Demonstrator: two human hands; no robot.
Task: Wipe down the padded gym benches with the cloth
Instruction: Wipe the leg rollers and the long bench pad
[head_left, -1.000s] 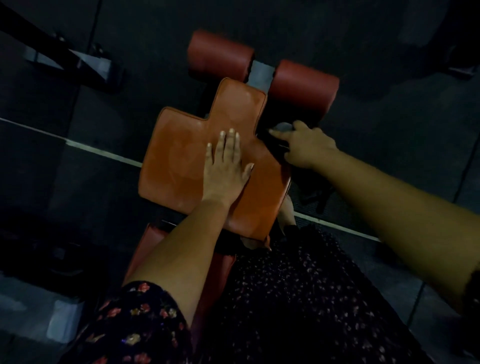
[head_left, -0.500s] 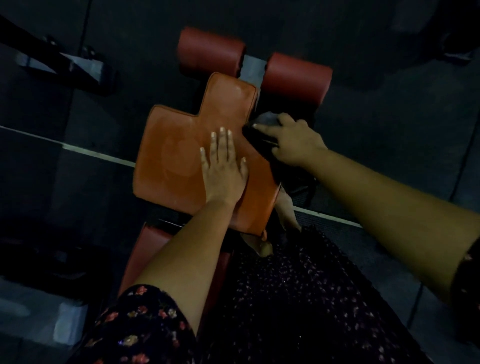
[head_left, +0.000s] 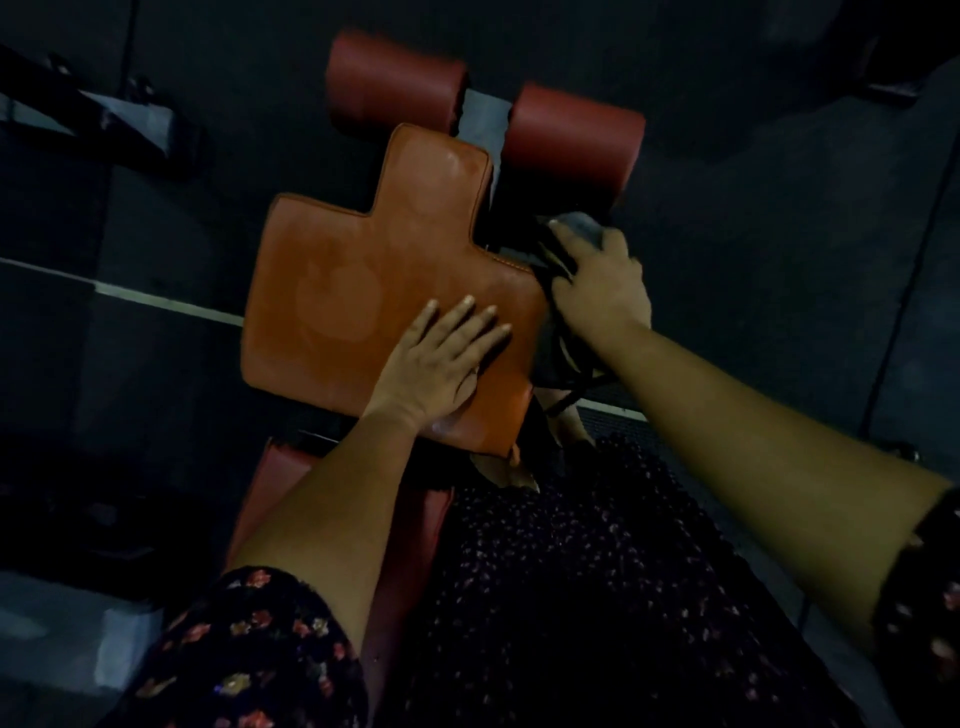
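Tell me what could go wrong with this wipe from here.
1. The left hand lies flat on the orange pad, so the patch beneath it may go unwiped.
2. The right hand holds the dark cloth off the pad's right edge, near the red roller; it might snag on something in the dark gap there.
3. Dim light could hide missed streaks.

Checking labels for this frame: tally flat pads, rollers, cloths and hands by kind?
Flat pads: 2, orange pad and red pad
Rollers: 2
Cloth: 1
Hands: 2, left hand and right hand
Total: 7
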